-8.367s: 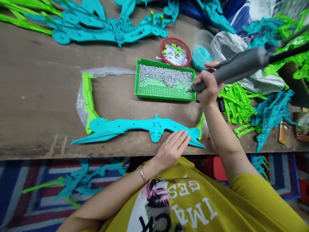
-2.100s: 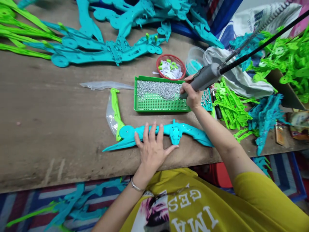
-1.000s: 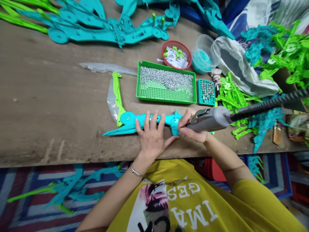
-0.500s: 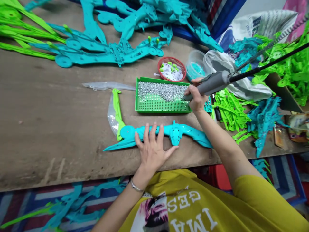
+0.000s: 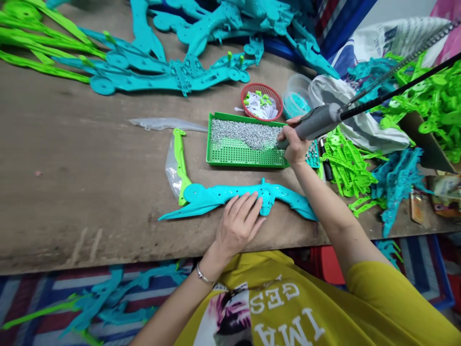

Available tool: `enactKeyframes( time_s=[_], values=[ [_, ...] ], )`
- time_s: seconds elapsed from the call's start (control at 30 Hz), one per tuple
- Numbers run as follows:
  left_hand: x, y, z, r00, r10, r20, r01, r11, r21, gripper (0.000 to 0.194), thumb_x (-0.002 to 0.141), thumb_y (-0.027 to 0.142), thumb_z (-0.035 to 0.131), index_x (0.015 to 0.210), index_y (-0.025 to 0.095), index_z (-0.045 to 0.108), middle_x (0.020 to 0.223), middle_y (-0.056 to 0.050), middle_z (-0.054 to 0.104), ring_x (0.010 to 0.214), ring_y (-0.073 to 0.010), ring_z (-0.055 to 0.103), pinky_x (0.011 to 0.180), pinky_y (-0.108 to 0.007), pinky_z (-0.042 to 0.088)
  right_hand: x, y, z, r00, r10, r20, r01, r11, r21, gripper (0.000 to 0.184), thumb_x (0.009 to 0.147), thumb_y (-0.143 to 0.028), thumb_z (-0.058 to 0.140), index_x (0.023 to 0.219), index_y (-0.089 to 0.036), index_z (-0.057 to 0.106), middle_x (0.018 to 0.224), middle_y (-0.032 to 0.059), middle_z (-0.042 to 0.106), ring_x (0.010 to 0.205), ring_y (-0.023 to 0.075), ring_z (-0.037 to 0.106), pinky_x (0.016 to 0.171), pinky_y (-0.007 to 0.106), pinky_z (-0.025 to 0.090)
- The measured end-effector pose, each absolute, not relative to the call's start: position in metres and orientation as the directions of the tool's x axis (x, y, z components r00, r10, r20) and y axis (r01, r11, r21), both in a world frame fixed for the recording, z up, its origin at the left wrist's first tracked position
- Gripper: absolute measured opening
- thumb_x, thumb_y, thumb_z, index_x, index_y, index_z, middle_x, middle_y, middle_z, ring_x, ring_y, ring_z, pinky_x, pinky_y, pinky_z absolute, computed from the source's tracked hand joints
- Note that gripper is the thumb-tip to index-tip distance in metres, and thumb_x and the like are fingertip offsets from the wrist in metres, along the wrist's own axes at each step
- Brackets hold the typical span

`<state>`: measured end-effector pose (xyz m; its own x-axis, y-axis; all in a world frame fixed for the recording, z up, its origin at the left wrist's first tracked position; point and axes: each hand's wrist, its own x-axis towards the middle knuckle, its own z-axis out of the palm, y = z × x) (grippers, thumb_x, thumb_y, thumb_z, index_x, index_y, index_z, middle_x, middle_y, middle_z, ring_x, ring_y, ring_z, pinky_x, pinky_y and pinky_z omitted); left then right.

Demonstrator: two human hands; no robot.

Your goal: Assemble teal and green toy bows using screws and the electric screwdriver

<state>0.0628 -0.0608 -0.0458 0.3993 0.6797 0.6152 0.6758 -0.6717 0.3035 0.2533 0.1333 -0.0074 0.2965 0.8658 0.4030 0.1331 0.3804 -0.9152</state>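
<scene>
Head: right fingers clamped on grey tool over tray; left fingers together on turquoise part

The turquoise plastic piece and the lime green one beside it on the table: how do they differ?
The turquoise plastic piece is longer and broader, with holes and pointed ends; the lime green piece is a shorter, narrower strip. The turquoise plastic piece lies under the left hand, while the lime green piece is untouched, beside a clear plastic bag. Both lie flat on the wooden table, and their ends meet.
</scene>
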Motion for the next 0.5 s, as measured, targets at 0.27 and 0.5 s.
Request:
enactKeyframes(
  time_s=[0.27, 0.5],
  values=[
    [0.066, -0.058, -0.051, 0.404, 0.698, 0.591, 0.656, -0.672, 0.345, 0.046, 0.095, 0.026, 0.068, 0.137, 0.013, 0.059, 0.131, -0.016, 0.071, 0.125, -0.0284, 0.067, 0.112, -0.047, 0.052, 0.241, 0.106, 0.024, 0.279, 0.851, 0.444, 0.098, 0.435, -0.895, 0.032, 0.078, -0.055, 0.070, 0.084, -0.028, 0.052, 0.054, -0.0085, 0.047, 0.048, 0.0128, 0.052, 0.056, 0.031, 0.048],
    [0.068, -0.059, -0.056, 0.371, 0.730, 0.574, 0.625, -0.653, 0.428, 0.041, 0.096, 0.029, 0.066, 0.134, 0.014, 0.062, 0.132, -0.016, 0.071, 0.128, -0.0285, 0.065, 0.113, -0.047, 0.053, 0.186, 0.031, 0.042, -0.061, 0.926, 0.372, -0.222, 0.351, -0.910, 0.025, 0.084, -0.041, 0.072, 0.100, -0.030, 0.056, 0.055, -0.0088, 0.053, 0.044, 0.0135, 0.052, 0.048, 0.030, 0.048]
  ],
)
